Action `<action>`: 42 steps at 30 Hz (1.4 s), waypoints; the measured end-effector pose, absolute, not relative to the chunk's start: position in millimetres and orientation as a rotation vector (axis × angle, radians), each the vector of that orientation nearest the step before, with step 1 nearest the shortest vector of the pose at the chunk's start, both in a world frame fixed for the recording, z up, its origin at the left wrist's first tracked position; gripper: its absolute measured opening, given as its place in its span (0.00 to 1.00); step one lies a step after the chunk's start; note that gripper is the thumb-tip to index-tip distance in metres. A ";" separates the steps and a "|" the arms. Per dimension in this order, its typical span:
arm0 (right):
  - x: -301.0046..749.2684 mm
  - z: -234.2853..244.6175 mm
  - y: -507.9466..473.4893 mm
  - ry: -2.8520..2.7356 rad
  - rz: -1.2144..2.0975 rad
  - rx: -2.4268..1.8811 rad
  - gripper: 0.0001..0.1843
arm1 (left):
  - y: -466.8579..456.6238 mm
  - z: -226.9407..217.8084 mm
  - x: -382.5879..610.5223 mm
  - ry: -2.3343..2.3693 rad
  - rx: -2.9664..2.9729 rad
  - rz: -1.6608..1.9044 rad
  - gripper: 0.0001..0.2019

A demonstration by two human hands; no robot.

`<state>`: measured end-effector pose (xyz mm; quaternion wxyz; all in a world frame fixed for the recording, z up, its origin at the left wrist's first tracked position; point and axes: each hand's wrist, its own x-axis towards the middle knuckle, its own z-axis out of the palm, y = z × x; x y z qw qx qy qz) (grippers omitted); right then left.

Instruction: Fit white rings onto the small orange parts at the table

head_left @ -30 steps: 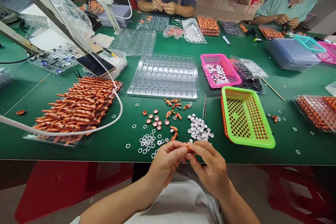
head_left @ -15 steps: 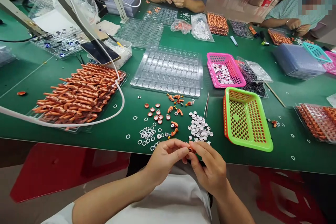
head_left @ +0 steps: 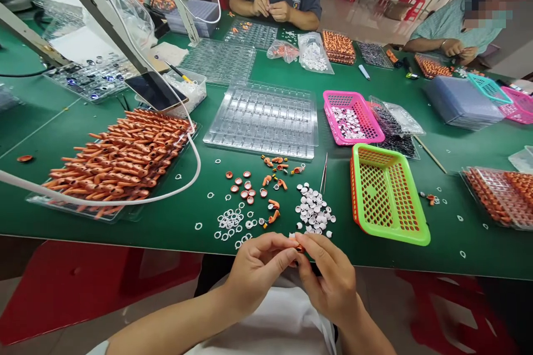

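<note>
A small orange plastic part (head_left: 299, 248) sits pinched between my hands at the table's front edge, mostly covered by fingers. My left hand (head_left: 260, 272) grips it between thumb and forefinger, and my right hand (head_left: 328, 272) closes on its other side. A bit of white shows at the fingertips. Just beyond lie a pile of white discs (head_left: 314, 208), a cluster of white rings (head_left: 230, 219), several orange caps (head_left: 247, 185) and some curved orange parts (head_left: 273, 216). Metal tweezers (head_left: 323, 173) rest behind the discs.
A green basket (head_left: 416, 199) stands to the right, with a pink basket (head_left: 370, 116) behind it. Clear trays (head_left: 262, 122) lie ahead. Orange parts pile up on a tray (head_left: 116, 161) at left, with a white cable (head_left: 125, 199) across. Two people work opposite.
My view has shifted slightly. Both hands stay together on the orange part, and some white now shows at the fingertips.
</note>
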<state>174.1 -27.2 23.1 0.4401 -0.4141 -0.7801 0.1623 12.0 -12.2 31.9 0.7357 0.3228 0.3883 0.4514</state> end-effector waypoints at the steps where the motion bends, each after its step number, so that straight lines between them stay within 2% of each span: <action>1: 173.7 22.2 -27.3 -1.927 0.405 -1.025 0.23 | -12.1 31.6 12.6 0.861 0.710 0.994 0.06; 11: 171.3 16.8 -23.7 -1.893 0.431 -0.972 0.25 | -11.7 23.7 12.1 0.869 0.611 0.954 0.10; 22: 171.8 17.2 -20.0 -1.934 0.521 -0.928 0.28 | -7.8 16.0 10.5 0.940 0.550 0.936 0.11; 31: 169.6 15.8 -23.0 -1.907 0.581 -1.008 0.26 | -9.2 17.9 13.0 0.941 0.533 0.935 0.09; 42: 169.5 10.2 -26.4 -1.865 0.499 -1.046 0.24 | -12.3 20.4 13.4 0.935 0.612 0.905 0.11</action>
